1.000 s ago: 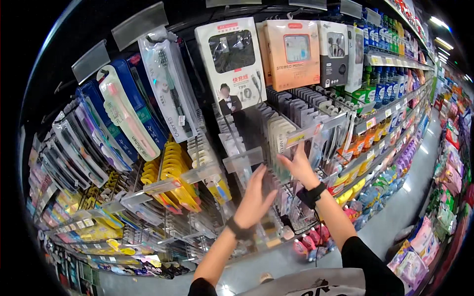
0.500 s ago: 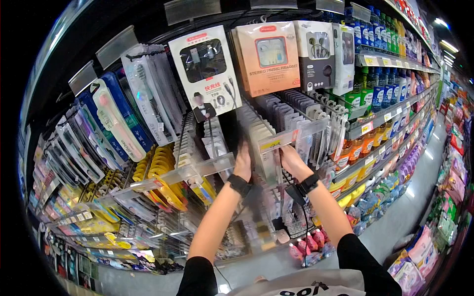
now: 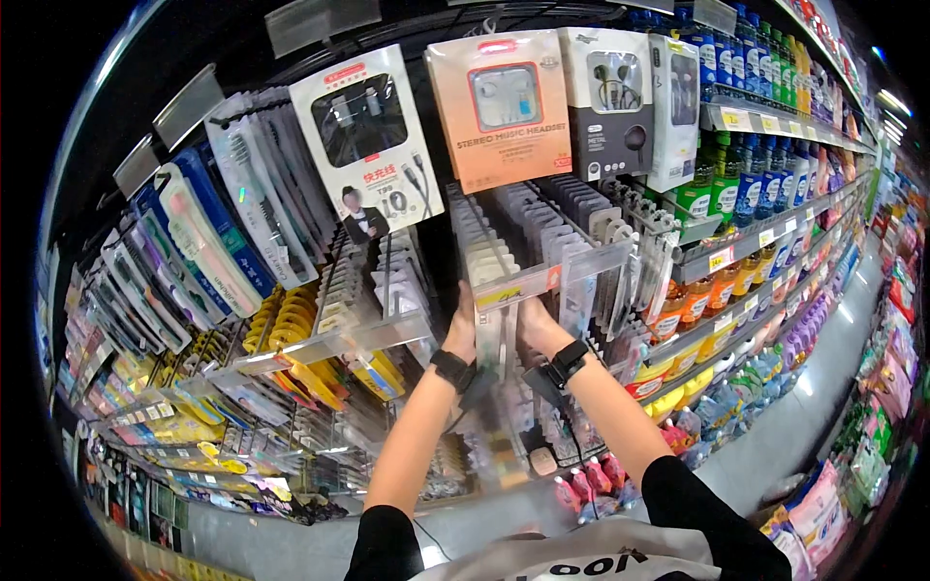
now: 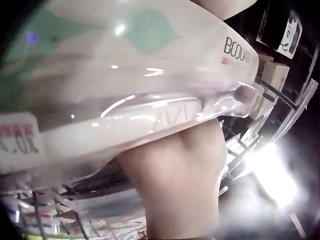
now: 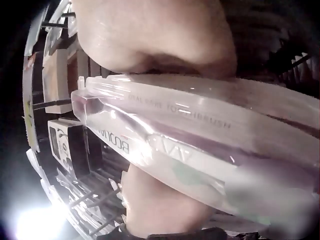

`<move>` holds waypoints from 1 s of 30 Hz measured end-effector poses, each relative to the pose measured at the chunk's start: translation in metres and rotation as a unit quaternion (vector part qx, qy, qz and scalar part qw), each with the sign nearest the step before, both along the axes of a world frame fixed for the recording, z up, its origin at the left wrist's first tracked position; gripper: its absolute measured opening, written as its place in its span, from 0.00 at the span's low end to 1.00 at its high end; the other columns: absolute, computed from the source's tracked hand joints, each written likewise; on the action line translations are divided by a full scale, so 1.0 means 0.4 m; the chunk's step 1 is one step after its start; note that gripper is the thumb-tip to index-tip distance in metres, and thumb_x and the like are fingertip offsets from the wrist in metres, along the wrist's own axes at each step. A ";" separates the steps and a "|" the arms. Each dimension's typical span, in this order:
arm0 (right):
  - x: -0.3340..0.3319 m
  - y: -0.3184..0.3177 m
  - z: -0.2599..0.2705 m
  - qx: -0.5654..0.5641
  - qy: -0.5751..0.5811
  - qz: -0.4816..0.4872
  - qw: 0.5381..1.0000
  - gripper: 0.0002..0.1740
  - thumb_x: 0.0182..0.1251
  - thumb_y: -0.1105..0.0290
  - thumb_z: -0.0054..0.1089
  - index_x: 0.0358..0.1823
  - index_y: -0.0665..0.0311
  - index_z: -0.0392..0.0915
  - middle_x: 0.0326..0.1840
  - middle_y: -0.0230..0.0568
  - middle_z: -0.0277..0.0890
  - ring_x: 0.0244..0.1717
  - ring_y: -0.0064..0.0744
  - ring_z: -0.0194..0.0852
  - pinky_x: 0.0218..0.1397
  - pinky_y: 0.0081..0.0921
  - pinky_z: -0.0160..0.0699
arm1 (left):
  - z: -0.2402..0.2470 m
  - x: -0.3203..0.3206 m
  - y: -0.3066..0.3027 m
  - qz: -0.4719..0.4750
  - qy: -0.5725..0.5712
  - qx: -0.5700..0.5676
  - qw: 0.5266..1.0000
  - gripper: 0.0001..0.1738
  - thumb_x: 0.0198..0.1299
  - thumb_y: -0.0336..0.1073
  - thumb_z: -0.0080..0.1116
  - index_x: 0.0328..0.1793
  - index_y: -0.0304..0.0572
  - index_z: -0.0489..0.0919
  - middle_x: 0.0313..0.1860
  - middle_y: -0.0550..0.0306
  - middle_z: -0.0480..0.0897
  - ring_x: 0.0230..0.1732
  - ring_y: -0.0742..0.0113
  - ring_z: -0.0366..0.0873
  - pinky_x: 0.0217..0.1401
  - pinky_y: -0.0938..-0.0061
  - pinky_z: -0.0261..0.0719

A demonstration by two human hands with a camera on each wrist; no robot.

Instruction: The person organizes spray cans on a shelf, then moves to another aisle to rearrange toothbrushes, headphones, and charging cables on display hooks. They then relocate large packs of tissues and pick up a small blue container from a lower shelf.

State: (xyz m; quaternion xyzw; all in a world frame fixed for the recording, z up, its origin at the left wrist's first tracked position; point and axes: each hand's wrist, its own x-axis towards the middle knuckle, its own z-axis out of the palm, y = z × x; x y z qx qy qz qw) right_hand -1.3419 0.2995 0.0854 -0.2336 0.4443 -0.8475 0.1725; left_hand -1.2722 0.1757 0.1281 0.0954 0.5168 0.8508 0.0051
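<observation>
In the head view, my left hand (image 3: 462, 329) is at the left side of a row of hanging toothbrush packs (image 3: 492, 266), and my right hand (image 3: 539, 326) is at its right side. A clear label holder (image 3: 513, 289) hangs in front of them. Packs and holder hide most fingers, so their bend is unclear. A clear-fronted toothbrush pack (image 4: 150, 65) fills the left wrist view, with hand parts above and below it. The right wrist view shows a similar pack (image 5: 165, 125) between two hands, one against its upper edge, the other under it.
Boxed cables (image 3: 363, 145) and an orange headset box (image 3: 504, 107) hang above the hands. Toothbrush packs on hooks (image 3: 257, 184) line the left. Shelved bottles (image 3: 746, 189) stand at right, beside an aisle floor (image 3: 775, 407).
Both hands have moved in to the sides of the packs, and their fingers have gone out of sight behind them. The head view has shifted, with the boxes further left.
</observation>
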 end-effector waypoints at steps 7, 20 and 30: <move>0.060 0.040 0.004 0.078 0.023 -0.069 0.994 0.35 0.75 0.43 0.33 0.62 0.69 0.69 0.57 0.38 0.72 0.56 0.28 0.66 0.60 0.26 0.65 | -0.060 -0.004 0.049 0.074 -0.069 0.063 0.993 0.30 0.71 0.60 0.37 0.63 0.44 0.70 0.59 0.58 0.76 0.57 0.63 0.74 0.58 0.67 0.74; 0.381 0.347 -0.068 0.177 0.025 -0.150 0.972 0.21 0.73 0.71 0.51 0.65 0.68 0.64 0.64 0.42 0.69 0.65 0.30 0.66 0.68 0.27 0.63 | -0.143 0.360 0.159 0.244 0.154 -0.298 0.910 0.31 0.66 0.37 0.53 0.72 0.37 0.59 0.74 0.49 0.57 0.75 0.57 0.53 0.77 0.61 0.48; 0.150 0.512 0.021 0.303 0.252 -0.387 0.834 0.37 0.66 0.68 0.59 0.70 0.73 0.51 0.71 0.57 0.56 0.74 0.48 0.53 0.74 0.35 0.52 | -0.165 0.174 0.367 0.125 0.210 -0.392 0.887 0.36 0.63 0.31 0.54 0.76 0.35 0.54 0.76 0.44 0.56 0.77 0.51 0.52 0.76 0.62 0.52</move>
